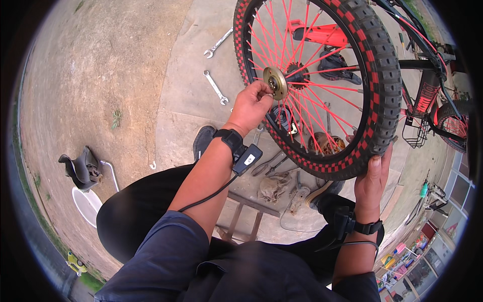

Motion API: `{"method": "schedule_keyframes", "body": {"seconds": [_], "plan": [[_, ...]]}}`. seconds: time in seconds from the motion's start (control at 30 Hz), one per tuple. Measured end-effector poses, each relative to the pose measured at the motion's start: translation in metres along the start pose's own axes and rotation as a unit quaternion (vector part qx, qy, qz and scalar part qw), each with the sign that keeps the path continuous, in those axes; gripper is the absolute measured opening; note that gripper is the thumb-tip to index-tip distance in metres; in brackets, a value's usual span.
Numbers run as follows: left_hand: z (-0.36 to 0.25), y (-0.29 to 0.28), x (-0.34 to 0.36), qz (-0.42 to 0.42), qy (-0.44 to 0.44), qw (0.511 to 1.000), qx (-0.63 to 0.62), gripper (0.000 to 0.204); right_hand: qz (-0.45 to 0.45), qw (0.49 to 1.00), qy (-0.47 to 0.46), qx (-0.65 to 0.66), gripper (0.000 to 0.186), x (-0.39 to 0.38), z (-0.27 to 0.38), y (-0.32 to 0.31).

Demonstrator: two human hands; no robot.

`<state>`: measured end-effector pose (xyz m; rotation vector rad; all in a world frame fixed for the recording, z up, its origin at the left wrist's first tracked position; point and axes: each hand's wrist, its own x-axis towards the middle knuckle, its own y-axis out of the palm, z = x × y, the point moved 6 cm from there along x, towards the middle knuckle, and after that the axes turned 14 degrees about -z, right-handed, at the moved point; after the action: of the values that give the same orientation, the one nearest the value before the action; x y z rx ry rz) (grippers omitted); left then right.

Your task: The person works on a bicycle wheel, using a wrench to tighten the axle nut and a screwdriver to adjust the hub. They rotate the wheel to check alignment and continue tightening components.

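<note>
A bicycle wheel (381, 75) with a knobbly black tyre, red-and-black checked sidewalls and red spokes stands tilted before me. My right hand (373, 181) grips the tyre at its lower right, thumb on the near side. My left hand (254, 105) is at the hub, thumb and fingertips pinched together against the brass-coloured hub flange (275, 83). Whatever lies between those fingertips is too small or hidden to make out. A dark bearing opening shows in the flange's middle. Behind the spokes sits a toothed sprocket (298, 75).
Two wrenches, an upper spanner (218, 43) and a lower spanner (216, 87), lie left of the wheel. A red-framed bicycle (426, 93) stands at right. Beneath the wheel are a bowl of small parts (327, 144) and a crumpled rag (274, 187). A white basin (86, 206) is at left.
</note>
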<state>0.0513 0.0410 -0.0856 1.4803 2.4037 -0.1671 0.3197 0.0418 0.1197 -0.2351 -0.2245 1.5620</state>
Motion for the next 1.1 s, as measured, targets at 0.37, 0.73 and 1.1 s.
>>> {"method": "schedule_keyframes", "body": {"seconds": [0.37,0.73,1.1], "plan": [[0.018,-0.005,-0.008,-0.057,-0.171,0.962,-0.206,0.01,-0.017,0.999,0.028,0.014,0.074,-0.001,0.003,0.004],[0.001,0.0,-0.001,-0.038,-0.093,0.992,-0.079,0.013,0.001,1.0,0.013,-0.004,0.075,0.0,0.0,0.001],[0.012,0.003,-0.005,-0.001,-0.098,0.991,-0.096,0.015,-0.024,0.999,0.032,0.015,0.07,-0.001,0.004,0.005]]}}
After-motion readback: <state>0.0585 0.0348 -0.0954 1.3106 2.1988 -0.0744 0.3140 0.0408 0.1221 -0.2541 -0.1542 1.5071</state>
